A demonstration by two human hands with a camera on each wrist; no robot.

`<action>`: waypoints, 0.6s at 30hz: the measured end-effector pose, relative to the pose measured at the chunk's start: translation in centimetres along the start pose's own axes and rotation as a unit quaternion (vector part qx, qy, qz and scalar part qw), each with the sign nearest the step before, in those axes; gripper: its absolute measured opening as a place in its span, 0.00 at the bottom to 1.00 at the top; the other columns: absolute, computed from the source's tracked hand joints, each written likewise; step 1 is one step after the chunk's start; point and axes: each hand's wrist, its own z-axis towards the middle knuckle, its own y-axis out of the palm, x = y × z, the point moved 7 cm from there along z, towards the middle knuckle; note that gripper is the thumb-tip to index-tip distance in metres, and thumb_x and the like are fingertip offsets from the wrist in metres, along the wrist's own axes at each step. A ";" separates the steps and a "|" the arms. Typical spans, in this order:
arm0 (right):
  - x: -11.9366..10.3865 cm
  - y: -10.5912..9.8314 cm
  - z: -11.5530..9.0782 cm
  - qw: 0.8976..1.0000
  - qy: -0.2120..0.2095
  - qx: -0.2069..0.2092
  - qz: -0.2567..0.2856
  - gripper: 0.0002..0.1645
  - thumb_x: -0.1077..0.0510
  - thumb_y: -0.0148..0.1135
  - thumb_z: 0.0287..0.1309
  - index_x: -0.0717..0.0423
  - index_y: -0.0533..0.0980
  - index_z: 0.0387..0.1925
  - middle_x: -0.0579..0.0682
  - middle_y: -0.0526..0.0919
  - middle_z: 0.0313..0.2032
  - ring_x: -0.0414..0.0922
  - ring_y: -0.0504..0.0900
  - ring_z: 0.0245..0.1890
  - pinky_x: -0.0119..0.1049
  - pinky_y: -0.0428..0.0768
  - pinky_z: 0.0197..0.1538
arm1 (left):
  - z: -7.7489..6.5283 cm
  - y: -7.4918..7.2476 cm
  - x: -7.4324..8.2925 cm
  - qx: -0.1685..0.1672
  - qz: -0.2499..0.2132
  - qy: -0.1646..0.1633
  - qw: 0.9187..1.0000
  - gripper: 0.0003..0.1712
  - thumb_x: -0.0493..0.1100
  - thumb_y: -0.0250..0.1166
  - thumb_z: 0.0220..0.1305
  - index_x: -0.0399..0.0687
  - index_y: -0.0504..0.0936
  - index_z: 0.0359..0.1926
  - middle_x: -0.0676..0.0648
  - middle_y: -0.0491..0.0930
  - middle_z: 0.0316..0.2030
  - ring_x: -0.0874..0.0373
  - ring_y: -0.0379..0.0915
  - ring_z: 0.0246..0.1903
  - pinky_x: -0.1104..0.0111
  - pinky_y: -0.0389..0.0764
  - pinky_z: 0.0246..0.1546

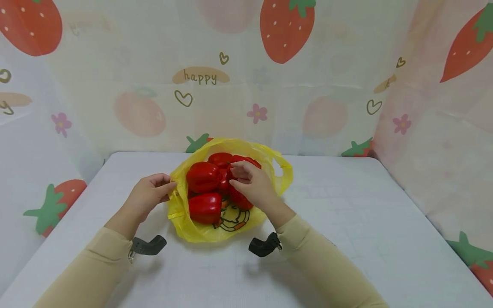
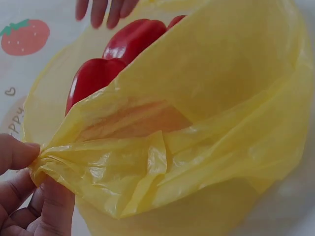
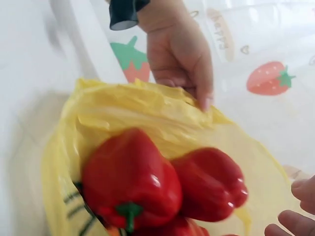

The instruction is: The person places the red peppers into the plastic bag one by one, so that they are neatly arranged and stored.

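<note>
A yellow plastic bag lies with its mouth spread on the white table, and several red bell peppers sit inside it. My left hand pinches the bag's left rim between thumb and fingers; the left wrist view shows the film bunched there. Over the bag's mouth hovers my right hand, its fingers loosely bent and nothing visible in them. It hides part of the peppers on that side. In the right wrist view a green stem shows on one bell pepper, and only the right fingertips appear.
The white table extends around the bag. Behind it hangs a pale curtain printed with strawberries, hearts and flowers. A yellow bag handle loop sticks out at the right. A dark wrist device sits at each sleeve.
</note>
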 end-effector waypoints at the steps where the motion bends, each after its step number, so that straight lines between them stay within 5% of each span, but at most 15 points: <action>1: -0.1 -0.6 0.0 1.000 0.001 -0.002 -0.006 0.23 0.60 0.62 0.55 0.54 0.71 0.54 0.53 0.78 0.49 0.45 0.78 0.49 0.37 0.75 0.51 | 0.0 -0.1 0.0 0.001 0.003 0.002 1.000 0.23 0.54 0.56 0.63 0.40 0.73 0.49 0.41 0.73 0.48 0.51 0.72 0.44 0.65 0.76 0.47; 18: -0.6 -13.1 -0.5 0.991 0.000 0.045 -0.129 0.25 0.55 0.60 0.57 0.53 0.69 0.57 0.53 0.76 0.51 0.49 0.76 0.50 0.42 0.73 0.54 | -0.8 -2.6 2.2 0.022 -0.020 0.043 0.999 0.28 0.56 0.56 0.63 0.36 0.71 0.50 0.40 0.74 0.46 0.63 0.76 0.37 0.73 0.78 0.40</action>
